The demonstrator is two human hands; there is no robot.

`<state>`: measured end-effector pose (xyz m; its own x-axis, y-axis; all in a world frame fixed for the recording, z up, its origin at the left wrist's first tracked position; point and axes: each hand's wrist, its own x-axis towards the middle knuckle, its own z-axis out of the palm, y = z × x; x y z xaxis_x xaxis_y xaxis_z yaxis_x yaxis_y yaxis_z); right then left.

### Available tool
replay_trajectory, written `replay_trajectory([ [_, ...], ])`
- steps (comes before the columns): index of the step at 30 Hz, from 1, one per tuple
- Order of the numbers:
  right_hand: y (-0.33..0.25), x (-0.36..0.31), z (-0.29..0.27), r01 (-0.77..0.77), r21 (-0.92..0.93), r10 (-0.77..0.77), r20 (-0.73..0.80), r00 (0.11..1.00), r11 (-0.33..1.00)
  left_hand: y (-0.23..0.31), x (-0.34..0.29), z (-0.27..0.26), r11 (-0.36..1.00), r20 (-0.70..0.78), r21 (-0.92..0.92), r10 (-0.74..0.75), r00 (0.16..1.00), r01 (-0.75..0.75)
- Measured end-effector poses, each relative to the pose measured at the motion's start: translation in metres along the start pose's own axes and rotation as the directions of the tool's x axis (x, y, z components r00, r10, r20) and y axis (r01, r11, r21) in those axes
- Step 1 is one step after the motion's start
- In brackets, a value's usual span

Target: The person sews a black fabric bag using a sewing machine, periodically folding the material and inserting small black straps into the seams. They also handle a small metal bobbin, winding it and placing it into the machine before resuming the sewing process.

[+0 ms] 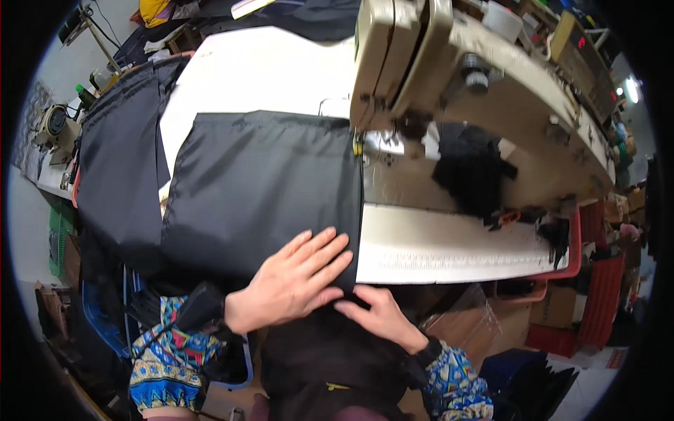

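Observation:
A piece of dark grey fabric [246,182] lies spread on the white sewing table [246,63], its right edge running up to the presser foot [359,144] of a beige sewing machine [393,63]. My left hand [298,274] rests flat on the near right part of this fabric, fingers stretched out and pointing up to the right. Close beside it, my right hand [385,319] pinches the fabric's near right corner between thumb and fingers at the table's front edge. The part of the fabric hanging over that edge is hard to tell from my dark clothing.
More dark fabric [123,147] drapes over the table's left side. Under the machine arm lies a bunched black cloth [470,168]. Small orange-handled snips [507,219] sit near the right end, by a red tray [577,242]. A blue basket [105,319] stands below left.

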<state>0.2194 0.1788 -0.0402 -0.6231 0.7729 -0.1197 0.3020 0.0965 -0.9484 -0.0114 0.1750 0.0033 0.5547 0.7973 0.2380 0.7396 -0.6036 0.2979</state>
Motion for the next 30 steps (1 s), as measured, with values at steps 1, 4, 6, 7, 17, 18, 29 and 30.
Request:
replay_trajectory([
  [1,-0.002,0.002,0.009,-0.147,0.145,0.143,0.039,0.989,0.978,0.015,-0.018,0.000,1.000,-0.001,0.017,-0.003,1.000,0.003],
  [4,-0.011,-0.022,0.030,-0.199,0.562,0.195,0.067,0.979,0.803,0.066,-0.070,0.009,0.997,0.022,0.002,-0.073,0.997,0.073],
  [6,-0.024,-0.041,0.028,-0.355,0.609,0.280,0.219,0.935,0.709,0.091,-0.113,0.036,0.981,-0.040,0.187,-0.052,0.998,0.059],
  [7,-0.039,-0.047,0.032,-0.402,0.655,0.331,0.237,0.913,0.640,0.098,-0.131,0.048,0.968,-0.149,0.250,-0.002,0.989,0.039],
  [17,-0.041,-0.082,0.032,0.167,-0.239,-0.228,-0.256,0.939,0.957,0.124,-0.134,0.019,0.958,-0.427,0.260,0.000,0.904,0.123],
  [18,-0.036,-0.080,0.033,0.311,-0.466,-0.466,-0.263,0.845,0.828,0.126,-0.133,0.017,0.960,-0.414,0.252,-0.009,0.910,0.124],
  [29,-0.040,-0.075,0.019,0.741,-0.550,-0.732,0.307,0.609,0.386,0.075,-0.051,-0.013,0.991,-0.140,-0.088,-0.117,0.983,0.105],
  [30,-0.040,-0.074,0.020,0.745,-0.549,-0.726,0.322,0.607,0.379,0.064,-0.033,-0.013,0.992,-0.148,-0.002,-0.128,0.981,0.129],
])
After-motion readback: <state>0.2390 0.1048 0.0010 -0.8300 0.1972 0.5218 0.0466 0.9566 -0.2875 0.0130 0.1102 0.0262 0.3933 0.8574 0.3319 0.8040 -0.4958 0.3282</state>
